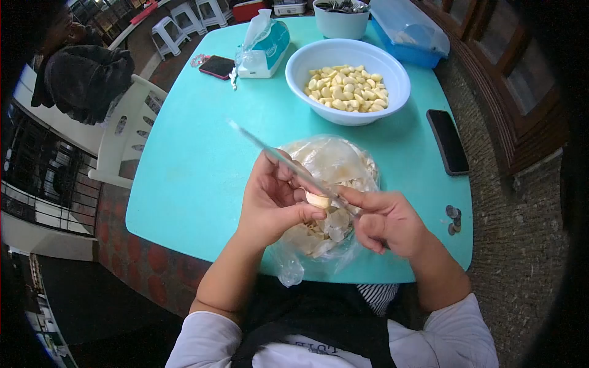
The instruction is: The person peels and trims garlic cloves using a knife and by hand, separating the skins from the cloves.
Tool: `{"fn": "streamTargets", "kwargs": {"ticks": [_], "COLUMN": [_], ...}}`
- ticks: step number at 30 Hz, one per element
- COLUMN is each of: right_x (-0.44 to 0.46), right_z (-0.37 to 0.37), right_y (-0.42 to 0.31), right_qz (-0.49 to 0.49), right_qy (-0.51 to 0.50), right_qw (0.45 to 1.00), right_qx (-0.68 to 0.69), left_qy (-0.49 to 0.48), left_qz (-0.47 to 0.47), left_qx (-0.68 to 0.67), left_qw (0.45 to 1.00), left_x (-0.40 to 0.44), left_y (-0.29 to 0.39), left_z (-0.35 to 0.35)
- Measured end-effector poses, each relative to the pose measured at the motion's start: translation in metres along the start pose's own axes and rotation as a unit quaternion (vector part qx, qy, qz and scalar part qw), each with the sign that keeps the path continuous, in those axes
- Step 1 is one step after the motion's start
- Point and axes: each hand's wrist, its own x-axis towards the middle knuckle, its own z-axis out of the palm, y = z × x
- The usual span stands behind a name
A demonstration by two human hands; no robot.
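Note:
Between the thumb and fingers of my left hand (273, 196) is a pale garlic clove (317, 200). My right hand (389, 222) is closed on a knife (276, 154), whose blade slants up and left across the clove and in front of my left fingers. Beneath both hands lies a clear plastic bag (325, 161) with pale peels and pieces in it. Beyond the bag, a light blue bowl (294, 76) holds many peeled cloves (346, 88).
On the turquoise table (178, 159) are a tissue pack (265, 49), two phones (217, 67) (448, 142), coins (453, 219), a blue box (405, 37) and a bowl of utensils (341, 23). A white chair (116, 141) and a person in dark clothing (86, 80) are at left.

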Motion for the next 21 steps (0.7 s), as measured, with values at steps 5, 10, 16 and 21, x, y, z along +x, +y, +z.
{"fn": "streamTargets", "kwargs": {"ticks": [5, 10, 16, 21], "right_x": [0.002, 0.002, 0.002, 0.001], "right_z": [-0.001, 0.004, 0.011, 0.005], "right_y": [-0.012, -0.004, -0.004, 0.000], "right_qz": [0.024, 0.003, -0.007, -0.013], "right_qy": [-0.012, 0.020, 0.016, 0.015], "right_qw": [0.999, 1.000, 0.999, 1.000], "right_qx": [0.024, -0.015, -0.045, -0.009], "left_qy": [-0.042, 0.014, 0.013, 0.031], "left_qz": [-0.054, -0.074, -0.160, -0.140], "left_qx": [-0.041, -0.064, -0.076, 0.013], "left_qw": [0.997, 0.995, 0.984, 0.990], "left_x": [0.004, 0.005, 0.005, 0.004], "left_y": [-0.001, -0.001, -0.003, 0.001], "left_z": [-0.006, 0.004, -0.002, 0.002]}}
